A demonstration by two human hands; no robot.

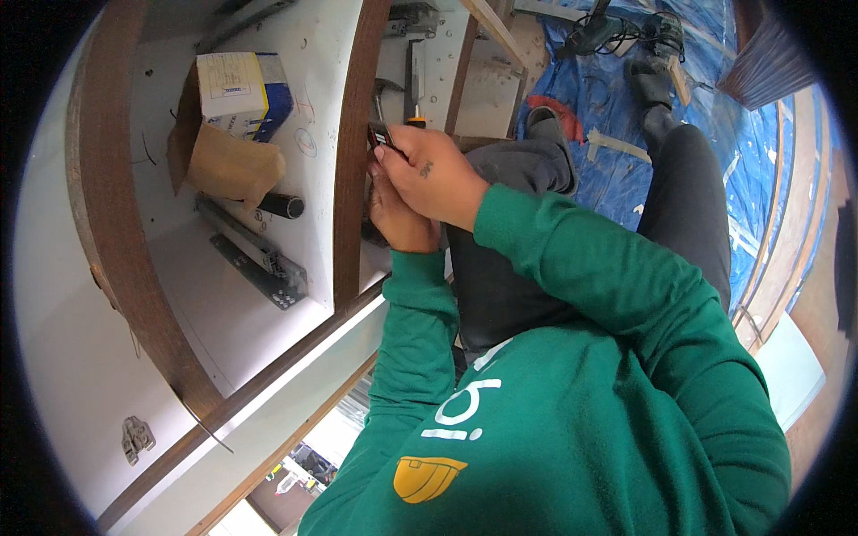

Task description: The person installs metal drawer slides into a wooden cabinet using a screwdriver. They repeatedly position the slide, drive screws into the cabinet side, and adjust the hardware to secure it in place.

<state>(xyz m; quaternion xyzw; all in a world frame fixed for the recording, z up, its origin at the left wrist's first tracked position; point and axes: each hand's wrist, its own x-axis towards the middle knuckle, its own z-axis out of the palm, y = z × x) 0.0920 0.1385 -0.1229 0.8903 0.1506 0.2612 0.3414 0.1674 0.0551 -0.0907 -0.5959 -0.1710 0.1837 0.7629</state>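
Observation:
My right hand is closed around a small black object with pale marks, at the edge of a brown-fronted cabinet panel. Most of that object is covered by my fingers, so its kind does not show. Just below and touching it, my left hand is curled with its fingers closed; what they hold is hidden. Beyond my knuckles, a tool with an orange-and-black handle and a flat metal blade lies inside the cabinet. A curved metal piece rests beside it, partly out of sight.
The left compartment holds a white, blue and yellow box, brown cardboard, a black tube and metal rails. A hinge sits at lower left. Blue sheeting covers the floor, with a corded power tool on it.

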